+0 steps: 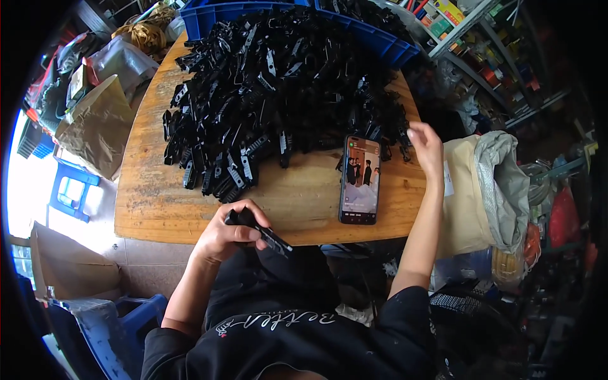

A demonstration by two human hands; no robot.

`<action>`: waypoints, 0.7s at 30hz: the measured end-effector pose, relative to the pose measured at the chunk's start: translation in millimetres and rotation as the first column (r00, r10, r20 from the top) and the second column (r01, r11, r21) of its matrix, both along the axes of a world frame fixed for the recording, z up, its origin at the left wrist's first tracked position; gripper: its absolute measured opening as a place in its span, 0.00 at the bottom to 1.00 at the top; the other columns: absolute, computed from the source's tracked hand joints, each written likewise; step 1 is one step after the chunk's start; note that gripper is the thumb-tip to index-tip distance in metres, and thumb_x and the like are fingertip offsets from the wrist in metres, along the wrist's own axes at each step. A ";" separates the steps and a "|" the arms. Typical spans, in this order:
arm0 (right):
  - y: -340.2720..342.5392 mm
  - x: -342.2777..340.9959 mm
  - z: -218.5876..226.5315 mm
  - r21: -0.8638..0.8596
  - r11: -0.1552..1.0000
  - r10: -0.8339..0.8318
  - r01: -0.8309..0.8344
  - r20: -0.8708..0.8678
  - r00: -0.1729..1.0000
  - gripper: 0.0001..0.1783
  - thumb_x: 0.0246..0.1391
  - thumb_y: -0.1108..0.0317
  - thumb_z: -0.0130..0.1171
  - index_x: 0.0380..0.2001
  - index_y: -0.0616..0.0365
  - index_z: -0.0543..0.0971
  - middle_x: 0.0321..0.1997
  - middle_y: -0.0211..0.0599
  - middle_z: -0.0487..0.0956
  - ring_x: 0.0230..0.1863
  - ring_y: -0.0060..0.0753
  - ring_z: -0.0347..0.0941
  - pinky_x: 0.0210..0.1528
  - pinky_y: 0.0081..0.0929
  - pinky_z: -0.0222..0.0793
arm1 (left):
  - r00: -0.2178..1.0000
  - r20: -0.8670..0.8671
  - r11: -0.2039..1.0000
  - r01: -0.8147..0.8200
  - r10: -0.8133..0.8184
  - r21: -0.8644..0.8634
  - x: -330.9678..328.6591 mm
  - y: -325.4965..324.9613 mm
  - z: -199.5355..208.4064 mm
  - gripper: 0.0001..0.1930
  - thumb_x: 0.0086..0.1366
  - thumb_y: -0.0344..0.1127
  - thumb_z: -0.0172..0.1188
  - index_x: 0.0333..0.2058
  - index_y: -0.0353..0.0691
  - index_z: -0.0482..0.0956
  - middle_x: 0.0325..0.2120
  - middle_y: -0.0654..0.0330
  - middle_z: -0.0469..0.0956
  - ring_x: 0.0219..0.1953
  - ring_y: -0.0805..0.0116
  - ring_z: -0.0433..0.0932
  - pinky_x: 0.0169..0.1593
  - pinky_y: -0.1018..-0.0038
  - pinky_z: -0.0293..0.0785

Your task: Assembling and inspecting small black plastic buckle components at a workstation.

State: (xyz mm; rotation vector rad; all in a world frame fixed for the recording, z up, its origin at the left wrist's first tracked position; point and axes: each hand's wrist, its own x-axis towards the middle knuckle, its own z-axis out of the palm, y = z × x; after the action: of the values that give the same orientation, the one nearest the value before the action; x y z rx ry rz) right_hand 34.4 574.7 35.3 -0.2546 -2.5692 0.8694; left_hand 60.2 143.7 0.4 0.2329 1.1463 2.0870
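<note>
My left hand (229,233) is closed around a long, narrow black plastic part (273,240), held just off the table's front edge. One end of the part points down to the right, while the other lies under my fingers. What exactly the part is, I cannot make out. My right hand (427,149) is raised at the table's right edge, its fingers loosely bent and slightly apart, with nothing visible in them. Its fingertips are close to the right end of a big heap of similar black parts (278,88), some with shiny slotted strips. Whether they touch any, I cannot tell.
A phone (360,183) with a lit screen lies on the wooden table (145,196). Blue crates (370,41) stand behind the heap. To the right is an open woven sack (475,196), with crowded shelves (494,76) beyond. Blue stools (71,190) and cardboard are on the left.
</note>
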 end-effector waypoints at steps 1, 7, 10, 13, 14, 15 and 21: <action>-7.5 13.4 -6.1 0.074 0.991 -0.113 0.110 0.045 0.993 0.11 0.47 0.69 0.59 0.35 0.60 0.76 0.41 0.35 0.75 0.36 0.23 0.71 0.39 0.20 0.66 | 1.000 -0.004 1.000 -0.009 0.009 0.001 1.2 -1.7 -1.6 0.12 0.41 0.26 0.59 0.28 0.29 0.72 0.23 0.47 0.76 0.21 0.63 0.76 0.27 0.76 0.73; -7.1 54.8 -43.6 0.270 0.945 -0.153 0.185 -0.133 0.979 0.07 0.46 0.69 0.58 0.28 0.60 0.75 0.26 0.38 0.75 0.29 0.37 0.70 0.34 0.31 0.65 | 0.999 0.018 0.992 -0.049 0.047 0.119 2.9 1.8 -2.3 0.14 0.42 0.28 0.57 0.31 0.29 0.72 0.21 0.50 0.75 0.20 0.63 0.76 0.26 0.74 0.73; -18.3 61.0 -38.0 0.158 0.964 -0.211 0.213 -0.029 0.977 0.04 0.46 0.71 0.56 0.27 0.59 0.75 0.27 0.37 0.76 0.29 0.36 0.71 0.34 0.30 0.66 | 0.996 0.062 0.988 -0.066 0.058 0.140 4.7 -2.3 1.2 0.12 0.46 0.23 0.54 0.33 0.29 0.73 0.21 0.53 0.76 0.23 0.66 0.77 0.32 0.75 0.75; -17.0 70.5 -42.6 0.165 0.945 -0.260 0.282 -0.140 0.955 0.04 0.46 0.72 0.55 0.28 0.59 0.75 0.27 0.38 0.76 0.28 0.37 0.71 0.33 0.31 0.67 | 0.988 0.066 0.985 -0.143 0.136 0.101 7.2 4.3 6.9 0.12 0.47 0.21 0.53 0.34 0.29 0.73 0.23 0.53 0.76 0.24 0.66 0.77 0.33 0.74 0.76; -26.6 72.2 -36.9 0.111 0.925 -0.359 0.365 -0.066 0.931 0.05 0.46 0.73 0.54 0.28 0.60 0.74 0.25 0.34 0.75 0.26 0.29 0.70 0.31 0.26 0.66 | 0.979 0.056 0.978 -0.198 0.195 0.071 8.7 3.9 8.2 0.12 0.47 0.21 0.53 0.34 0.30 0.73 0.23 0.53 0.76 0.25 0.66 0.78 0.33 0.74 0.76; -34.7 75.0 -32.6 0.109 0.927 -0.355 0.360 -0.065 0.933 0.05 0.46 0.73 0.54 0.28 0.60 0.74 0.25 0.34 0.75 0.26 0.29 0.70 0.31 0.26 0.66 | 0.978 0.056 0.977 -0.203 0.200 0.069 9.0 5.0 9.6 0.12 0.47 0.21 0.53 0.34 0.30 0.73 0.23 0.53 0.76 0.25 0.66 0.78 0.33 0.74 0.76; -126.6 84.0 11.0 -0.336 0.939 -0.044 -0.077 -0.338 0.940 0.05 0.47 0.75 0.56 0.30 0.62 0.73 0.29 0.29 0.70 0.26 0.17 0.64 0.30 0.13 0.62 | 0.906 -0.110 0.907 -0.417 0.409 -0.056 5.4 13.0 15.5 0.14 0.47 0.23 0.57 0.36 0.32 0.72 0.23 0.53 0.76 0.24 0.67 0.77 0.32 0.76 0.75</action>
State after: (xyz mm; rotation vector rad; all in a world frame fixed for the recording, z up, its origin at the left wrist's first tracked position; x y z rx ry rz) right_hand 118.4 448.0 46.3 -0.1641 -2.0931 1.2519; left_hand 65.7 156.7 15.9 0.0526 1.4328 2.4115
